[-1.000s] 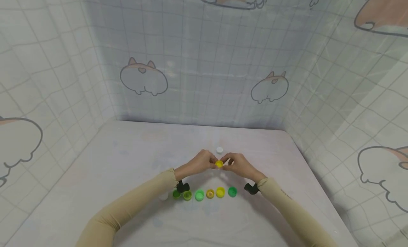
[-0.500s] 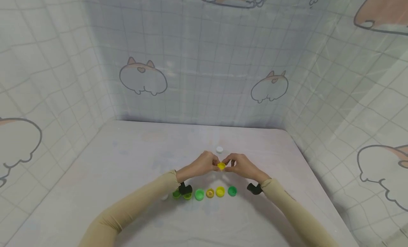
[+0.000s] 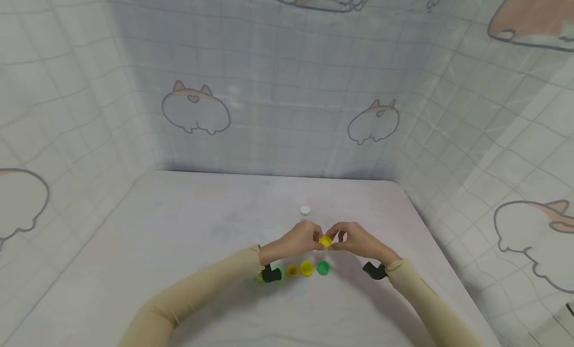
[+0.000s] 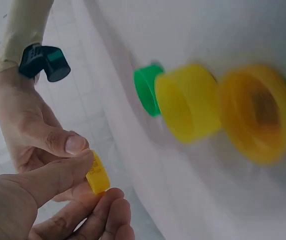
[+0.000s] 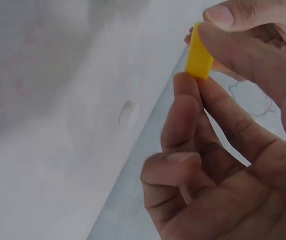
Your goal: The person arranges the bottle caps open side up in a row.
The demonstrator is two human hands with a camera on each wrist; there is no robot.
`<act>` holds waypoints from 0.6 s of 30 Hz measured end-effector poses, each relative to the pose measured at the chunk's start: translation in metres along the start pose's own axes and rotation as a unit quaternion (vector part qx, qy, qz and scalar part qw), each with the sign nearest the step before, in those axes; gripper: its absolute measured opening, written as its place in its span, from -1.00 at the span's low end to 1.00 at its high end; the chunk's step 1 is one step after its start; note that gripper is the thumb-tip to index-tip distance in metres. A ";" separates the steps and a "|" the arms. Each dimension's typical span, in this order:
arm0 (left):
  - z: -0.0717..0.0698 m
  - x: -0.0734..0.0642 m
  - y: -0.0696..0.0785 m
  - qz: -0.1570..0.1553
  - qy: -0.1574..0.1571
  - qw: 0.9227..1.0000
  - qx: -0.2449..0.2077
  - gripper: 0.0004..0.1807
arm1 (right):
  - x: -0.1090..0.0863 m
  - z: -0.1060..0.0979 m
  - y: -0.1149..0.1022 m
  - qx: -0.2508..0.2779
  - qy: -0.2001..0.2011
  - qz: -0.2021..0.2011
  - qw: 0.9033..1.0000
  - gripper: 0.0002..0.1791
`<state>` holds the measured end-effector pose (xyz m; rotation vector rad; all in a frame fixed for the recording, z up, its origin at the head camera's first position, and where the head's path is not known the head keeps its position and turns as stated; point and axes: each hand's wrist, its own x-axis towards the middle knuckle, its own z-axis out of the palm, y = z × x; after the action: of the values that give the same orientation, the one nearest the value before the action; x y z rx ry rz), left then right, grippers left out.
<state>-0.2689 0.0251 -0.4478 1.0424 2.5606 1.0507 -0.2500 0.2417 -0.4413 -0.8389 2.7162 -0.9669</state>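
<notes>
Both hands meet over the table at a small yellow bottle cap (image 3: 325,242). My left hand (image 3: 297,241) pinches it from the left between thumb and finger; the left wrist view shows that thumb on the cap (image 4: 98,175). From the right, my right hand (image 3: 360,241) pinches it too, its thumb and fingertips on opposite edges of the cap (image 5: 199,55) in the right wrist view. Nearer me stands a row of caps: a green cap (image 3: 323,268), a larger yellow cap (image 3: 306,268) and an orange-yellow cap (image 3: 292,271). Greenish caps beyond these are partly hidden by the left wrist.
A white cap (image 3: 305,210) lies behind the hands. Black wrist mounts (image 3: 271,274) hang under both forearms. The pale table (image 3: 193,212) is enclosed by a grid-patterned curtain (image 3: 287,88) at the back and sides.
Both hands have moved rightward and a little toward me with the yellow cap between them. My left wrist now covers the left end of the row. The head view has shifted slightly.
</notes>
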 end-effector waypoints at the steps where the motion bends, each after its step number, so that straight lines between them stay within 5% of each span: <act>1: 0.003 0.001 0.001 0.000 -0.003 1.000 0.003 -0.83 | -0.003 -0.001 0.001 0.001 -0.006 0.001 1.000 -0.73; 8: 0.025 0.006 0.009 0.002 -0.015 1.000 0.025 -0.80 | -0.017 -0.005 0.010 -0.007 -0.054 0.015 0.998 -0.77; 18: 0.051 0.013 0.017 0.025 -0.037 0.989 0.139 -0.79 | -0.031 0.000 0.018 0.010 -0.104 0.049 0.993 -0.75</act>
<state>-0.2491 0.0702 -0.4725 1.1919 2.6845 0.6635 -0.2322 0.2706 -0.4544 -0.7503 2.5411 -0.8352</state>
